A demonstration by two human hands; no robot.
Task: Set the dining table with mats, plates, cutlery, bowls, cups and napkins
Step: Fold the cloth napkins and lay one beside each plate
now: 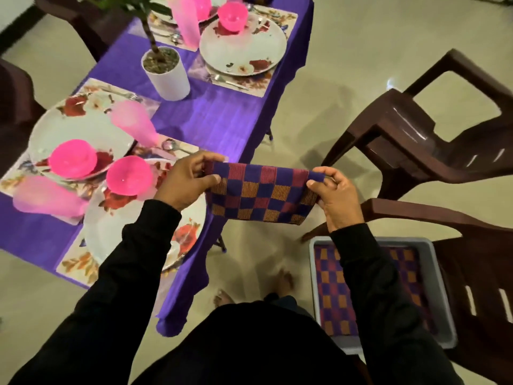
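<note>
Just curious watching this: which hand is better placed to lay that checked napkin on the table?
Probably the left hand: it pinches the checked napkin over the nearest plate, while the right hand pinches the other end out over the floor.

Floor (347, 65): we are looking down on pale, glossy tiles that are catching soft glare and faint shadows.

Wall (14, 9): we are seeing a white strip with a dark skirting at the top left corner.

Table (211, 118): we are seeing it lying under a purple cloth that is hanging over the near edge and corner.

Chairs: we are seeing a brown plastic armchair (422, 140) standing to the right of the table, a second one (477, 259) nearer to us, and dark ones (69, 15) sitting at the far left.

Plant pot (166, 73): we are seeing it standing white at the table's middle, holding a thin stem.

Light: we are seeing a bright patch glowing on the purple cloth.
</note>
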